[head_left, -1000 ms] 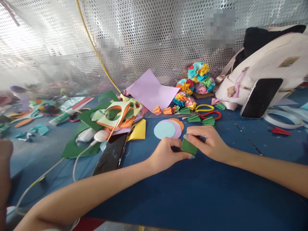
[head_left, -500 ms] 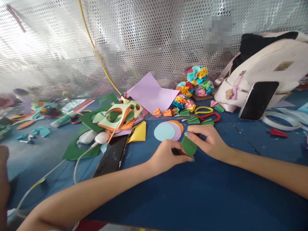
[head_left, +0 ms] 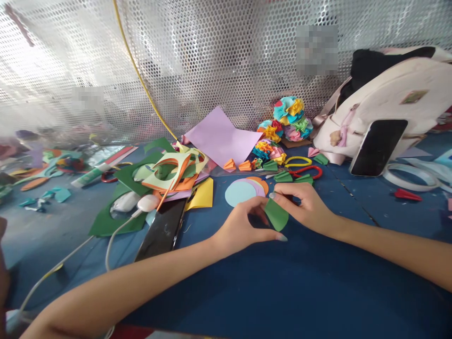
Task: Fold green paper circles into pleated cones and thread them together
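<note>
A folded piece of green paper (head_left: 277, 214) is pinched between the thumb and fingers of my right hand (head_left: 300, 201), just above the blue table. My left hand (head_left: 245, 226) is at the paper's left side, its thumb stretched out below the lower edge and apart from the curved fingers. Those fingertips are partly hidden near the paper. Behind the hands lie overlapping paper circles, the light blue one (head_left: 240, 193) on top of purple and orange ones. Folded green pieces (head_left: 283, 176) lie beyond my right hand, beside red-handled scissors (head_left: 312, 171).
Paper offcuts (head_left: 169, 172) and a black phone (head_left: 163, 228) with a white cable lie to the left. At the back are a purple sheet (head_left: 221, 136) and pleated paper balls (head_left: 289, 110). Another phone (head_left: 379, 147) leans on a pale backpack (head_left: 388, 101), near tape rolls (head_left: 409, 177).
My left thumb has moved away from its fingers and off the green paper's lower edge. My right hand keeps its pinch, and the paper has turned slightly.
</note>
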Demonstrator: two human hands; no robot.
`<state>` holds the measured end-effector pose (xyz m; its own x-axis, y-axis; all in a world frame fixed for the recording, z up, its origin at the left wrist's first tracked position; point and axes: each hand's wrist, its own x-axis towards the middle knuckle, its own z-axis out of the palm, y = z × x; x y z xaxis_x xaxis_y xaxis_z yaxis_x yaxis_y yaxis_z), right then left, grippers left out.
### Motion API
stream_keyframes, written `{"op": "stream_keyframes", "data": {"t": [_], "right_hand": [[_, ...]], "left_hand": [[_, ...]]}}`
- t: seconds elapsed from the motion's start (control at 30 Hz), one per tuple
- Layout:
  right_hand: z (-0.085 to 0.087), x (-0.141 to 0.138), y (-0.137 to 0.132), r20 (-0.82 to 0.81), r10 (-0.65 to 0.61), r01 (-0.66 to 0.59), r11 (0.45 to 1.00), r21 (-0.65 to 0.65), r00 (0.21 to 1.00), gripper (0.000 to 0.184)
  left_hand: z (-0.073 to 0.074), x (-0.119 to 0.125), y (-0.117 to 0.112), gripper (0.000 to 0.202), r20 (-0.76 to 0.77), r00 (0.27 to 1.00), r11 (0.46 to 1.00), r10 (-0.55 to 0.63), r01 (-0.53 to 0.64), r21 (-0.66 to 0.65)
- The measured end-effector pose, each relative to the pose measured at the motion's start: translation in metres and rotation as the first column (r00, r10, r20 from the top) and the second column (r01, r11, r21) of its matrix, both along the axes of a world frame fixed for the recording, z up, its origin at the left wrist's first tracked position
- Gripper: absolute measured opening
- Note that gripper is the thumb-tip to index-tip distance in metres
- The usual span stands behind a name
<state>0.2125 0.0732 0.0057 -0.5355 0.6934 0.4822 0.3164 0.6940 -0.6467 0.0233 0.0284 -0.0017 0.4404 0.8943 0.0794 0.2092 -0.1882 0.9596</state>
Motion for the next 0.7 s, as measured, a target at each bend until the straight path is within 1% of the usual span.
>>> {"op": "stream_keyframes", "data": {"t": [0.07, 0.13, 0.17, 0.2, 0.23, 0.27, 0.33, 0.4, 0.43, 0.53, 0.57, 0.6, 0.63, 0.7], "right_hand": [[-0.001, 0.001, 0.001, 0.009, -0.002, 0.002, 1.0, -0.029, 1.0, 0.033], [-0.002, 0.001, 0.001, 0.012, 0.0, 0.001, 0.997, -0.08, 1.0, 0.035], [-0.003, 0.001, 0.0, 0.014, 0.005, -0.003, 0.994, -0.112, 1.0, 0.035], [-0.003, 0.0, 0.0, 0.017, 0.014, -0.011, 0.99, -0.144, 1.0, 0.034], [-0.003, 0.0, -0.001, 0.022, 0.028, -0.024, 0.984, -0.175, 0.999, 0.034], [-0.003, 0.0, -0.002, 0.027, 0.045, -0.039, 0.979, -0.202, 0.999, 0.034], [-0.004, 0.0, -0.004, 0.042, 0.071, -0.059, 0.969, -0.24, 0.997, 0.033], [-0.005, 0.001, -0.003, 0.051, 0.074, -0.057, 0.961, -0.272, 0.996, 0.032], [-0.006, 0.001, -0.003, 0.051, 0.072, -0.054, 0.955, -0.29, 0.996, 0.032], [-0.009, 0.003, 0.001, 0.031, 0.074, -0.058, 0.932, -0.358, 0.997, 0.033], [-0.009, 0.004, 0.002, 0.023, 0.08, -0.065, 0.922, -0.383, 0.997, 0.034], [-0.01, 0.005, 0.003, 0.014, 0.086, -0.074, 0.912, -0.403, 0.996, 0.035], [-0.011, 0.005, 0.004, 0.001, 0.092, -0.083, 0.905, -0.418, 0.996, 0.036], [-0.012, 0.007, 0.005, -0.034, 0.096, -0.101, 0.898, -0.428, 0.995, 0.037]], "left_hand": [[-0.001, -0.002, 0.0, 0.062, 0.005, 1.0, 0.998, 0.017, -0.017, 0.059], [0.0, -0.004, 0.0, 0.069, -0.047, 0.997, 0.979, 0.054, -0.044, 0.2], [0.001, -0.005, 0.0, 0.067, -0.102, 0.991, 0.954, 0.088, -0.055, 0.293], [0.002, -0.006, 0.0, 0.062, -0.165, 0.977, 0.918, 0.132, -0.058, 0.391], [0.004, -0.007, 0.0, 0.053, -0.22, 0.958, 0.876, 0.184, -0.058, 0.478], [0.005, -0.008, 0.001, 0.045, -0.239, 0.943, 0.836, 0.231, -0.067, 0.544], [0.009, -0.009, 0.002, 0.038, -0.18, 0.946, 0.782, 0.271, -0.107, 0.613], [0.01, -0.011, 0.004, 0.032, -0.15, 0.947, 0.744, 0.282, -0.117, 0.657], [0.011, -0.011, 0.004, 0.029, -0.154, 0.949, 0.726, 0.276, -0.101, 0.68], [0.01, -0.011, 0.006, 0.016, -0.216, 0.947, 0.661, 0.239, 0.005, 0.75], [0.01, -0.011, 0.007, 0.013, -0.234, 0.945, 0.653, 0.228, 0.03, 0.757], [0.01, -0.01, 0.007, 0.011, -0.241, 0.945, 0.659, 0.221, 0.037, 0.751], [0.009, -0.01, 0.008, 0.01, -0.232, 0.948, 0.678, 0.217, 0.025, 0.734], [0.008, -0.01, 0.009, 0.01, -0.189, 0.955, 0.74, 0.227, -0.043, 0.671]]}}
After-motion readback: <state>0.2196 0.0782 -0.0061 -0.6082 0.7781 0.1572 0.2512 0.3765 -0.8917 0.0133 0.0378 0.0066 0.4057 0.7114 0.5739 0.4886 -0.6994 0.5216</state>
